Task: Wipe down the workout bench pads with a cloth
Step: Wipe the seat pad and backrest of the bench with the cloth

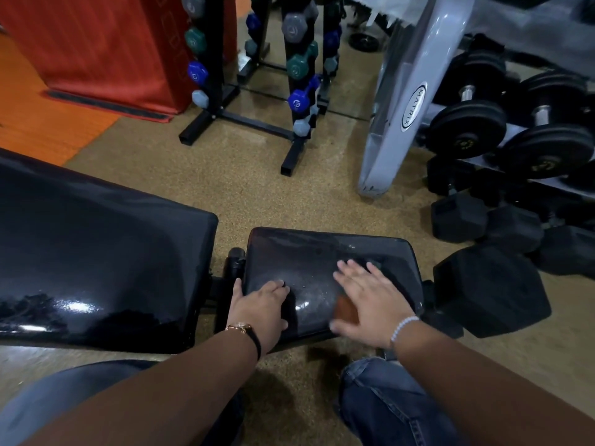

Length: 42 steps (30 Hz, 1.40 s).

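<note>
The black seat pad of the workout bench lies in front of me, with wet specks on its shiny top. The long black back pad stretches away to the left across a small gap. My left hand grips the seat pad's near left edge, thumb over the side. My right hand lies flat on the seat pad, fingers spread and blurred. It presses down a brownish cloth, of which only a small patch shows under the palm.
Black hex dumbbells lie on the floor right beside the seat pad. A grey dumbbell rack stands behind them, a black stand of small coloured dumbbells farther back, and a red mat at far left. My knees are at the bottom.
</note>
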### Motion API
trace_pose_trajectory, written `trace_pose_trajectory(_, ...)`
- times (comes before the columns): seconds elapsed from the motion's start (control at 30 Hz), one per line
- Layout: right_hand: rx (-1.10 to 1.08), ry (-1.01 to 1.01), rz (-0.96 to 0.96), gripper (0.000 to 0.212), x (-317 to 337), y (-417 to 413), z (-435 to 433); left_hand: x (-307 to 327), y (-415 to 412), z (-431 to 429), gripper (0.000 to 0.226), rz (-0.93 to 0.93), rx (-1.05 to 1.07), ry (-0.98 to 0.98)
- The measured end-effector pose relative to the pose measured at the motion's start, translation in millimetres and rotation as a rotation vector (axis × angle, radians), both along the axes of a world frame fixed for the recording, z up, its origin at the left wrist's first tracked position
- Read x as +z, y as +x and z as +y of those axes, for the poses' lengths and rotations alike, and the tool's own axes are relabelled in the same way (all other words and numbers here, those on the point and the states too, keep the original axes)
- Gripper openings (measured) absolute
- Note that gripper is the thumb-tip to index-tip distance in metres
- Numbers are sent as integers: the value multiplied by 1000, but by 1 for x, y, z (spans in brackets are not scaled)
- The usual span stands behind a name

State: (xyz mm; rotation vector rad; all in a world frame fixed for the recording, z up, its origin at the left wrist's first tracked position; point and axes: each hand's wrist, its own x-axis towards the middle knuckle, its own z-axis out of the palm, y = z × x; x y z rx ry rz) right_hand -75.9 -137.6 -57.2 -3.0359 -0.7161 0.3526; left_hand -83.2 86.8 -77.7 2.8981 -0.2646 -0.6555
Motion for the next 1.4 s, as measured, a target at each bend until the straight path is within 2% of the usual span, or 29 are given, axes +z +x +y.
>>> trace_pose_trajectory(0.07, 102, -69, -21, 95, 1, -6, -17, 1, 2, 1, 61, 4, -3, -13)
trace_pose_trajectory(0.13, 69, -74, -70, 93, 3, 5, -31, 1, 3, 1, 62, 15, -11, -20)
trace_pose_trajectory(0.27, -453, 63, -90, 81, 6, 30, -19, -1, 3, 2, 62, 35, 20, -60)
trace_pose_trajectory(0.3, -509, 47, -107, 80, 4, 34, -10, -2, 2, 2, 63, 34, 30, -72)
trace_pose_trajectory(0.33, -488, 7, -114, 79, 3, 33, -3, -2, 1, 3, 63, 33, 36, -83)
trace_pose_trajectory(0.43, -154, -12, -66, 79, 1, 13, 5, -3, -1, 4, 64, 35, 33, -90)
trace_pose_trajectory(0.5, -34, -1, 4, 78, 7, 13, -3, -3, 1, 5, 63, 39, 27, -87)
trace_pose_trajectory(0.57, -128, 19, 7, 69, 6, 31, -10, -3, 2, 6, 63, 39, 23, -90)
trace_pose_trajectory(0.67, -475, 88, -70, 65, 4, 63, 1, -2, 3, 6, 63, 37, 13, -103)
trace_pose_trajectory(0.7, -526, 92, -93, 66, 2, 68, 8, -3, 2, 7, 63, 38, 12, -109)
trace_pose_trajectory(0.77, -444, 90, -71, 66, 2, 62, 17, -4, 2, 8, 63, 41, 5, -118)
trace_pose_trajectory(0.9, -64, 129, 55, 72, 8, 29, 3, -6, 2, 9, 62, 34, -4, -126)
trace_pose_trajectory(0.97, -84, 128, 56, 79, 9, 35, -12, -6, 2, 10, 62, 39, -6, -134)
trace_pose_trajectory(1.13, -459, 57, -52, 78, 1, 59, 12, -3, 4, 10, 62, 47, -10, -129)
trace_pose_trajectory(1.17, -425, 47, -42, 80, 0, 56, 20, -2, 4, 10, 62, 39, -9, -129)
trace_pose_trajectory(1.3, -34, 18, 10, 83, -3, 25, 14, 2, 2, 11, 62, 19, -22, -147)
trace_pose_trajectory(1.4, -69, -24, -43, 78, 0, 28, -2, 2, 7, 17, 60, 38, -23, -222)
